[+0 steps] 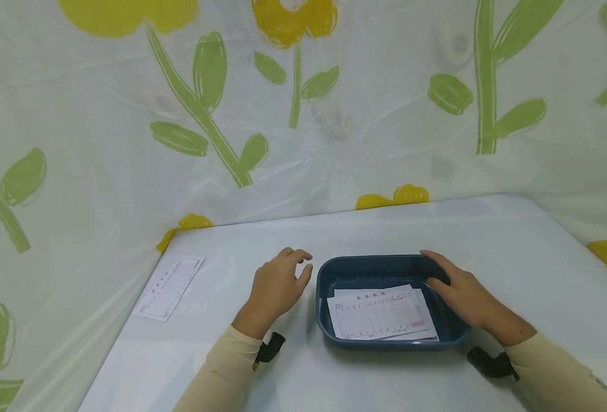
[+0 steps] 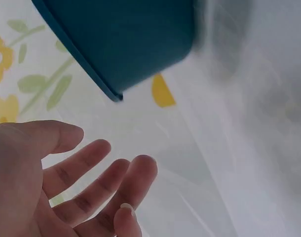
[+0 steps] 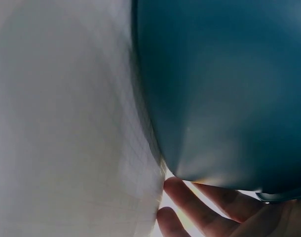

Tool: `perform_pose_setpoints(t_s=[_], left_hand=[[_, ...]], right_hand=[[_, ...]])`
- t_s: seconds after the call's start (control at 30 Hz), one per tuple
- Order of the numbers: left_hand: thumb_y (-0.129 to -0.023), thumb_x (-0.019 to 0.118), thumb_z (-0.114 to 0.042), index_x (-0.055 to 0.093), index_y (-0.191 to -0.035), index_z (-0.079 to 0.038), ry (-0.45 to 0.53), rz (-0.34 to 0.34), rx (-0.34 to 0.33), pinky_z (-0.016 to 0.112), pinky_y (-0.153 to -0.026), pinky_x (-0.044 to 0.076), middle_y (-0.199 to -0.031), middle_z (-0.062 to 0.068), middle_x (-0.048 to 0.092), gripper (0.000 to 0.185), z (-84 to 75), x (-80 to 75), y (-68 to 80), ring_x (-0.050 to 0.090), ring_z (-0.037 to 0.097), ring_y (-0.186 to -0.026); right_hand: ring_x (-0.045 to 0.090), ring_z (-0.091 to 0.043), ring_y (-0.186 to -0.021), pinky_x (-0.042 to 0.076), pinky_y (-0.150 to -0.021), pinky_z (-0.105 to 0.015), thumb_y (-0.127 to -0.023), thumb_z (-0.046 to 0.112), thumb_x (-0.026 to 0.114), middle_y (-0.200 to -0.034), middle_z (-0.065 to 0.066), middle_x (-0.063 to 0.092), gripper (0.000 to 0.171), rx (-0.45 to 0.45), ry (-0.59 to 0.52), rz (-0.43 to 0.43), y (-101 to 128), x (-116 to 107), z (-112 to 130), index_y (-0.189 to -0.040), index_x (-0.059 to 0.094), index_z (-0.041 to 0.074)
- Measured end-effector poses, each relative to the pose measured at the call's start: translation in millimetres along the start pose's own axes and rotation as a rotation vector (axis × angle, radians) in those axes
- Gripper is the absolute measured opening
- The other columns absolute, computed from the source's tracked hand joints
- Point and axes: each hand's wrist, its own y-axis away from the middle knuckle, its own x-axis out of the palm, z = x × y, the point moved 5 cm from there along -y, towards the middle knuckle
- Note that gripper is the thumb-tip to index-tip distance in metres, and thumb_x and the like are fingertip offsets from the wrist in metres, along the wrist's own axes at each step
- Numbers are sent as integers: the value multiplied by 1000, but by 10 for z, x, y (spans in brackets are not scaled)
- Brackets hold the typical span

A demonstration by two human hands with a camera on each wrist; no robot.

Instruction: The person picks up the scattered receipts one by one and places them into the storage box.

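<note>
— So where is the blue tray (image 1: 334, 274)?

— On the white table (image 1: 514, 269), between both hands, with printed forms (image 1: 380, 315) lying inside.

— And the right hand (image 1: 463, 294)?

— It rests on the tray's right rim, thumb inside the rim, fingers under the wall, holding it.

— The left hand (image 1: 277, 286)?

— Just beside the tray's left wall, not touching, fingers loosely spread. A loose slip (image 1: 169, 287) lies well apart to its left.
</note>
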Motion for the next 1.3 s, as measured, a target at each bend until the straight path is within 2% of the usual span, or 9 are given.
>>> perform_pose_setpoints(t_s=[0.13, 0.27, 0.33, 0.47, 0.63, 0.87, 1.07, 1.3], left_hand=[[-96, 66, -27, 72, -114, -19, 6, -20, -38, 21, -48, 40, -106, 4, 72, 21, 116, -30, -38, 56, 9, -56], [-96, 65, -27, 71, -118, -18, 34, -35, -80, 27, -58, 50, -110, 5, 72, 24, 256, -52, -48, 70, 15, -76], [-97, 65, -26, 70, -121, -17, 55, -48, -102, 35, -67, 53, -114, 6, 71, 27, 338, -74, -41, 72, 19, -86], [-96, 65, -26, 67, -126, -15, 75, -51, -147, 46, -78, 52, -120, 10, 70, 31, 514, -128, 7, 71, 24, -99], [-98, 61, -27, 60, -136, -14, 35, 8, -197, 56, -88, 49, -133, 14, 64, 40, 752, -174, 46, 63, 33, -118], [-103, 51, -34, 42, -151, -12, 18, 123, -298, 67, -103, 36, -152, 19, 46, 54, 1150, -219, 115, 43, 43, -138], [-104, 46, -33, 32, -155, -8, -15, 242, -402, 72, -101, 33, -155, 26, 36, 59, 1598, -239, 235, 38, 51, -137], [-105, 42, -23, 24, -156, -4, -36, 337, -515, 76, -100, 31, -151, 35, 31, 57, 2159, -308, 394, 34, 60, -133]], right_hand=[[37, -55, -138, 37, -102, -72, -105, 29, 41, -158, -29, 30, 59, -8, -9, 0, -10, -25, 18, -159, 22, 14], [37, -55, -137, 38, -101, -72, -105, 28, 41, -158, -30, 30, 59, 0, -3, 10, -6, -11, 11, -159, 22, 14], [37, -55, -138, 37, -102, -72, -104, 27, 42, -158, -30, 30, 59, 3, 2, 6, 2, -3, 15, -158, 22, 14], [38, -55, -138, 38, -101, -72, -104, 25, 42, -157, -30, 32, 58, -8, 6, -5, 20, -4, 37, -158, 24, 13], [36, -55, -138, 37, -102, -71, -104, 25, 42, -157, -30, 32, 58, -12, 5, -4, 29, -6, 43, -158, 24, 11], [35, -55, -139, 36, -103, -71, -104, 24, 43, -157, -30, 31, 59, -9, 4, -2, 21, -3, 64, -157, 24, 11], [35, -56, -139, 36, -103, -72, -104, 26, 43, -157, -30, 30, 59, -3, 5, 14, 30, 4, 69, -158, 23, 12], [34, -57, -139, 34, -104, -73, -104, 27, 42, -157, -30, 31, 58, -13, 19, 6, 17, -34, 56, -158, 23, 12]])
